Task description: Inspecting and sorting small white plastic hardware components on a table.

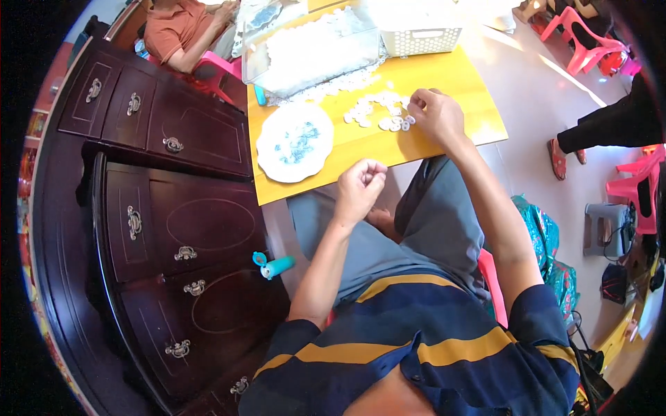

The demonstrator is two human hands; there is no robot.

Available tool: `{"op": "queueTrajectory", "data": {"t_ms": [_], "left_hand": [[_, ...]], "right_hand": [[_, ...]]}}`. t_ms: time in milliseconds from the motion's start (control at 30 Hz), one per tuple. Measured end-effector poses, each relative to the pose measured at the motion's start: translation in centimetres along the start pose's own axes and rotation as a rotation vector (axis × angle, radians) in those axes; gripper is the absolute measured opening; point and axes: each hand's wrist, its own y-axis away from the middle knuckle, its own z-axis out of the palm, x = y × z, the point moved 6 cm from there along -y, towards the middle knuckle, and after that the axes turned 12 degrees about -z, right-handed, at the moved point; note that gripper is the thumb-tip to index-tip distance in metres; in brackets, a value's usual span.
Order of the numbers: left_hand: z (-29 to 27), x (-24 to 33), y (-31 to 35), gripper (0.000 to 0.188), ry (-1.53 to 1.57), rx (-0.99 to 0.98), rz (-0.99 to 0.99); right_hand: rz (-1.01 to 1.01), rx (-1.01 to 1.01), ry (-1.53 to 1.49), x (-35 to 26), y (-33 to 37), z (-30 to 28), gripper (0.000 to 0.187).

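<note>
Several small white oval pieces (pixel 395 124), some with dark spots, lie loosely on the yellow table (pixel 361 156). My right hand (pixel 438 118) is at their right edge, its fingers bent and pinched together; whether a piece is between them I cannot see. My left hand (pixel 360 191) is held at the table's near edge with its fingers curled closed, and anything inside is hidden. A white scalloped plate (pixel 277 166) lies left of the pieces, with small bluish, clear-looking bits (pixel 298 143) in its middle.
A clear bin (pixel 274 83) full of white pieces and a white perforated basket (pixel 423 43) stand at the far side. Dark cabinets (pixel 201 166) line the left. A teal bottle (pixel 279 267) is beside them. Another person (pixel 177 35) sits at the far left.
</note>
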Motion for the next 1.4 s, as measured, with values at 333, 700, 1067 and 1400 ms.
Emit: {"op": "queueTrajectory", "data": {"t_ms": [333, 700, 1067, 1400], "left_hand": [[-1.2, -2.1, 1.9, 0.009, 0.014, 0.004, -0.049], [-0.9, -1.5, 1.7, 0.012, 0.04, 0.007, -0.007], [0.3, 1.6, 1.4, 0.011, 0.052, 0.0, 0.037], [3.7, 2.1, 0.0, 0.014, 0.069, -0.064, 0.028]], "right_hand": [[-0.082, -0.097, 0.155, 0.5, -1.8, 2.9, 0.023], [-0.035, -0.176, 0.163, 1.2, -2.3, 3.3, 0.025], [0.242, 0.036, -0.63, -1.7, 8.7, -1.4, 0.013], [0.41, 0.018, -1.03, -1.4, 14.2, 1.3, 0.013]]}}
